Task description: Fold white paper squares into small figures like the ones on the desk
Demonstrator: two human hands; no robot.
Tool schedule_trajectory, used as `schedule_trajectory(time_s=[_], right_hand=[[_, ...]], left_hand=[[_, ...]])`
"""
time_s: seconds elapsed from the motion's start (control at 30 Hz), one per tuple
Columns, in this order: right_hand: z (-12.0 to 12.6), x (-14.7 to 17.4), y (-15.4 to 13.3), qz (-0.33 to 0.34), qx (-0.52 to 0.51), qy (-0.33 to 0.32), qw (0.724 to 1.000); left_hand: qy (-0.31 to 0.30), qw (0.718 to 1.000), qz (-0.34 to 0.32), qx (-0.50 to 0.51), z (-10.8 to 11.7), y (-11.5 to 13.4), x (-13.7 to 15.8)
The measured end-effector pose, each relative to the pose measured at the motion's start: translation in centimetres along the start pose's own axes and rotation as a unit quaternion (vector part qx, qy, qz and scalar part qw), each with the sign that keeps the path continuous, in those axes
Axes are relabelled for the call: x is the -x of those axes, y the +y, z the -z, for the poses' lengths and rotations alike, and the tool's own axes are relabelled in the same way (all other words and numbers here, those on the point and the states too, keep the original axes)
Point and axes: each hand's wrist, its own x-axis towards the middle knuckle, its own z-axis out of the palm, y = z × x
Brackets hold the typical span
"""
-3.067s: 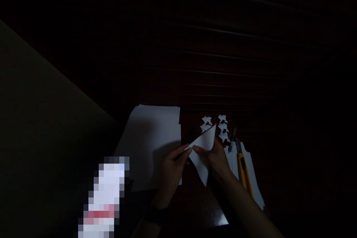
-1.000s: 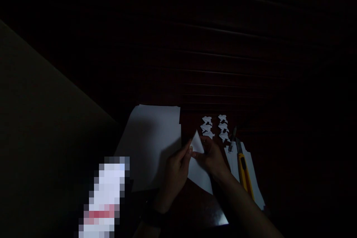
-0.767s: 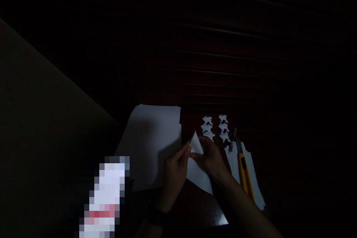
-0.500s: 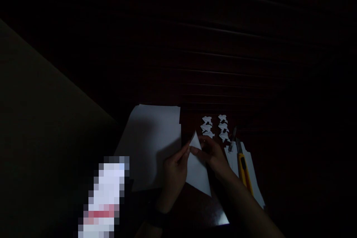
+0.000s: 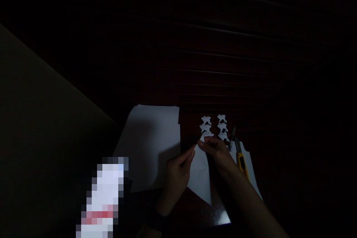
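Note:
A folded sheet of white paper [image 5: 201, 173] is held between both hands, its pointed tip up and its wide end hanging toward me. My left hand [image 5: 178, 173] pinches its left edge between thumb and fingers. With thumb and fingers closed near the tip, my right hand [image 5: 220, 154] grips the upper right side. Just beyond the tip lie several small folded paper pieces [image 5: 205, 126] in a column, and a second column of similar folded pieces [image 5: 222, 126] sits to its right.
Large white sheets [image 5: 156, 130] lie to the left. Right of my right arm, a yellow utility knife [image 5: 241, 161] rests on more white paper [image 5: 251, 169], near a dark pen-like tool [image 5: 233, 133]. A pixelated bright shape [image 5: 103, 197] covers the lower left. The scene is very dark.
My right hand has shifted slightly right along with the paper's tip, which now leans farther right. The left hand has moved a little right, and more of the sheet's face shows.

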Motion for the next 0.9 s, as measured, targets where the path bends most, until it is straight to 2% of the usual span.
schedule_trajectory(time_s=[0.4,0.9], right_hand=[[0.33,-0.41,-0.01,0.025,0.029,0.05,0.998],[0.1,-0.36,-0.13,0.036,0.077,0.065,0.994]], left_hand=[[-0.014,1.0,0.0,0.01,-0.15,-0.35,-0.05],[-0.03,0.999,-0.006,-0.015,-0.11,-0.66,-0.03]])
